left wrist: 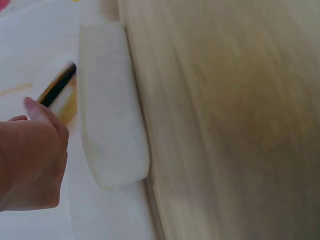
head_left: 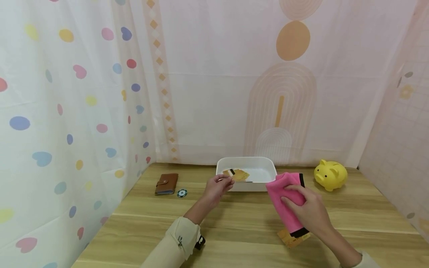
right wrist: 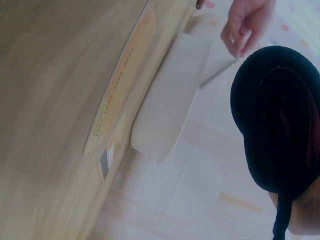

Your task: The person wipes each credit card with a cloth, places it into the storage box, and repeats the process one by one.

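Observation:
My left hand (head_left: pixel 217 189) pinches a gold bank card (head_left: pixel 230 172) with a dark stripe, over the front rim of the white tray (head_left: pixel 246 187). Other gold cards (head_left: pixel 240 175) show inside the tray, partly overlapped by the held one. In the left wrist view, the pinched card (left wrist: pixel 58 85) tilts up from the fingertips. My right hand (head_left: pixel 306 210) grips a folded pink cloth (head_left: pixel 285 199) with black edging, right of the tray and above the table. Below the cloth, gold cards (head_left: pixel 291 240) lie on the table; the right wrist view shows one card (right wrist: pixel 125 82) overlapping another (right wrist: pixel 106 165).
A brown wallet (head_left: pixel 167 184) and a poker chip (head_left: pixel 182 193) lie left of the tray on the wooden table (head_left: pixel 234 230). At the back right stands a yellow piggy bank (head_left: pixel 331 175). Beside my left sleeve a small black object (head_left: pixel 200 242) is partly hidden. Patterned curtains surround the table.

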Available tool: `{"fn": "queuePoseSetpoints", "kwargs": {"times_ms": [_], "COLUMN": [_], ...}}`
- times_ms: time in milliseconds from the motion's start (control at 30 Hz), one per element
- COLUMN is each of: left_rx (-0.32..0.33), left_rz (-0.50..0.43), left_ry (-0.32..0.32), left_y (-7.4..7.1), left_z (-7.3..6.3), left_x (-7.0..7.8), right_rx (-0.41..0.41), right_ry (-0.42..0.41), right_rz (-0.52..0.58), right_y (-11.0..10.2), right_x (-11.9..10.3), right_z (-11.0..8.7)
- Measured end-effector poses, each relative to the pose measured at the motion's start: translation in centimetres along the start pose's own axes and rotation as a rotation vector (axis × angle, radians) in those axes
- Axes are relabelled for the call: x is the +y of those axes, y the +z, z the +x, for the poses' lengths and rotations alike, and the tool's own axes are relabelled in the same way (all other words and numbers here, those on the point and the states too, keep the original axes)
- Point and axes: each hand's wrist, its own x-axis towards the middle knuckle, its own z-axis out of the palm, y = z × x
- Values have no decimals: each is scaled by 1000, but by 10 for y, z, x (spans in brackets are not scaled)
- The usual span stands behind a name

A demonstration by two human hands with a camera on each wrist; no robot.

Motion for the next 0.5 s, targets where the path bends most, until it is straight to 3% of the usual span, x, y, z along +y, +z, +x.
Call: {"fn": "queuePoseSetpoints", "kwargs": {"times_ms": [200,367,500], "left_rx": [-61,-167,-258], "left_rz": [101,300,493], "left_ry": [-2,11,84], "left_y": [-7,1,15], "left_z": [3,-7,-19], "left_x": [-11,-10,-10], "right_rx": [1,-5,-11], "right_ry": [-3,15,24], "right_rz": [0,-4,-9], "right_y": [-1,-6,-9], "right_x": [0,-1,0], "right_z": [-1,-2,-4]}}
